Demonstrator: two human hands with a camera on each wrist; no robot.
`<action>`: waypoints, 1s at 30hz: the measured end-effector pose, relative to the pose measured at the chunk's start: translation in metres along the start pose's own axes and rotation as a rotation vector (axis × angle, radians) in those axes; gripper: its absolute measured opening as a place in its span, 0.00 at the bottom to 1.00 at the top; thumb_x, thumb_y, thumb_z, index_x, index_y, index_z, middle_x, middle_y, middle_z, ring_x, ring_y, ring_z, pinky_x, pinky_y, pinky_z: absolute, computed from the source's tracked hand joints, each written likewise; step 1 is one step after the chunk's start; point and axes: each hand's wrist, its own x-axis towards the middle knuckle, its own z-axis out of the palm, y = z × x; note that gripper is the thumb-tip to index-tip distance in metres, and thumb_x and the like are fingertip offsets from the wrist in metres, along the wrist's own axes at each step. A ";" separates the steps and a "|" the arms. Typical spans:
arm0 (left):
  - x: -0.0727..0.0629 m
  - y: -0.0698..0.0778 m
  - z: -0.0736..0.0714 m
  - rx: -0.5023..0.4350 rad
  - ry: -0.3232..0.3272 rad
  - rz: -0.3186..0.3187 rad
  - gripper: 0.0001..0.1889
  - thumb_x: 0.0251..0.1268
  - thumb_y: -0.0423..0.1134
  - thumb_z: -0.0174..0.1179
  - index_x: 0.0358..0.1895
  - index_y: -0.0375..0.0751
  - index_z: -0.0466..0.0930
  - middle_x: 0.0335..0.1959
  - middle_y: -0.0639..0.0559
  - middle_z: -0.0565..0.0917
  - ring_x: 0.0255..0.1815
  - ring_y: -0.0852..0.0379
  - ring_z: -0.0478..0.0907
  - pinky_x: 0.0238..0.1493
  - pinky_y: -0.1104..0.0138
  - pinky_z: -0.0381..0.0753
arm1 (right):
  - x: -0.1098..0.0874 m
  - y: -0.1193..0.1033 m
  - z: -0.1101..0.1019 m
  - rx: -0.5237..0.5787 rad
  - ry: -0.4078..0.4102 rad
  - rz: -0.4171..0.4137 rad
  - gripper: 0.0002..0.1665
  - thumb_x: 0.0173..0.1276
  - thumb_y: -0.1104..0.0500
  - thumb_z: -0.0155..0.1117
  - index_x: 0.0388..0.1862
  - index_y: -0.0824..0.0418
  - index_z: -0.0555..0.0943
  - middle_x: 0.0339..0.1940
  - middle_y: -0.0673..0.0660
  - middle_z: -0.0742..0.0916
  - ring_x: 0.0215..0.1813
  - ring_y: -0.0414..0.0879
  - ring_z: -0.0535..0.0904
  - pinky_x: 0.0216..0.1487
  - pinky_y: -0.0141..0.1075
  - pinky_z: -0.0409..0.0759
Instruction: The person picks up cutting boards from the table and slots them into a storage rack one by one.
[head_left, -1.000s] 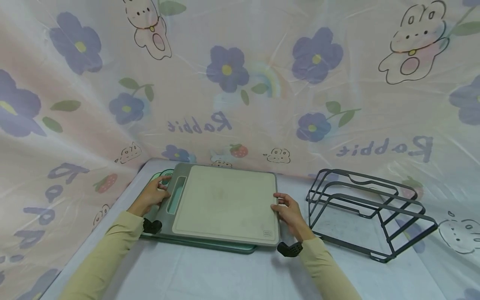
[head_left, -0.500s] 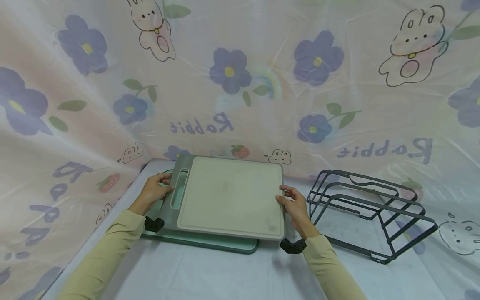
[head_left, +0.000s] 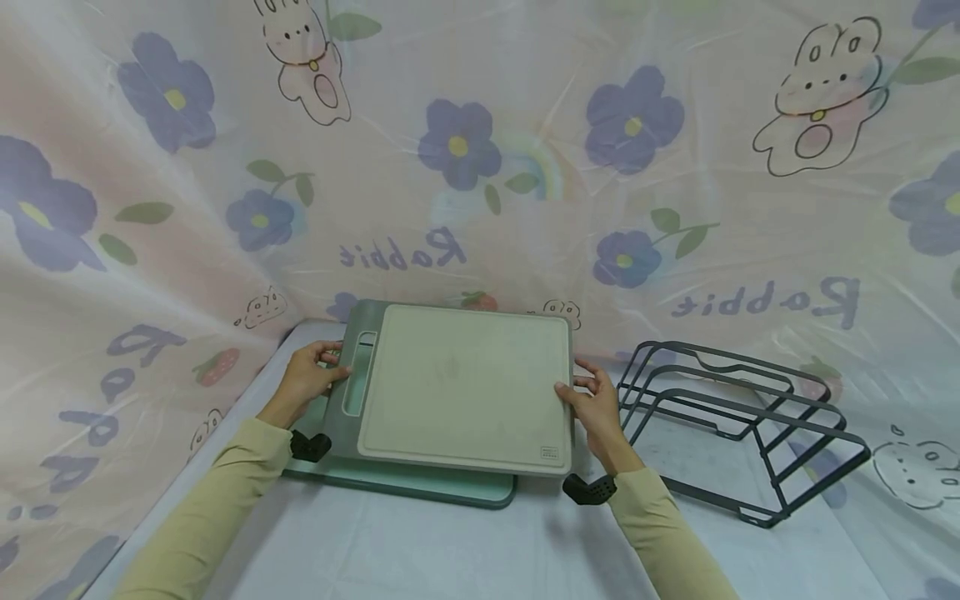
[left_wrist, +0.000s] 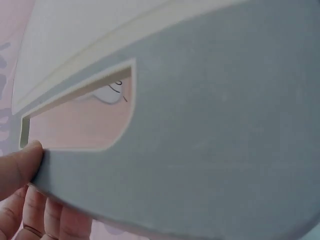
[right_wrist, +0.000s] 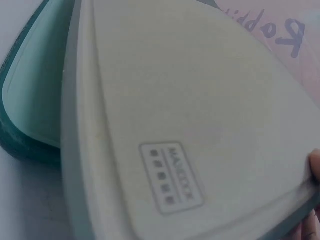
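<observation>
Flowered backdrop (head_left: 525, 258) behind; cream board (head_left: 465, 392) (grey-edged) between left grip (head_left: 303, 383) and right grip (head_left: 597, 410) — both pinching its sides.

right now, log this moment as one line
left hand: grips gray-cream board; right hand: grips same board; green board: underneath; black rack: right side

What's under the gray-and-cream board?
Below the gray-and-cream board, a green board lies on the white table, visible along its front and left. The rest is mostly covered, so whether anything else lies there can't be seen.
</observation>
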 end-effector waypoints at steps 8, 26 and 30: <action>-0.001 0.004 -0.003 -0.042 0.024 0.014 0.28 0.65 0.31 0.63 0.67 0.32 0.65 0.50 0.38 0.71 0.36 0.57 0.73 0.32 0.65 0.78 | 0.000 -0.005 -0.001 -0.009 -0.002 -0.016 0.32 0.66 0.63 0.68 0.68 0.63 0.70 0.45 0.57 0.78 0.39 0.41 0.78 0.37 0.33 0.81; 0.003 0.018 0.000 -0.003 0.143 0.037 0.23 0.70 0.36 0.59 0.64 0.29 0.70 0.50 0.38 0.73 0.40 0.56 0.74 0.33 0.72 0.77 | 0.005 -0.028 -0.001 -0.119 0.075 -0.163 0.25 0.60 0.60 0.74 0.52 0.71 0.80 0.37 0.61 0.84 0.31 0.39 0.82 0.34 0.33 0.83; 0.005 0.021 -0.002 -0.015 0.161 0.073 0.23 0.71 0.36 0.58 0.65 0.29 0.69 0.51 0.38 0.72 0.37 0.58 0.75 0.31 0.72 0.77 | 0.005 -0.037 -0.001 -0.143 0.068 -0.184 0.23 0.60 0.59 0.74 0.50 0.72 0.81 0.36 0.61 0.85 0.31 0.39 0.83 0.35 0.34 0.83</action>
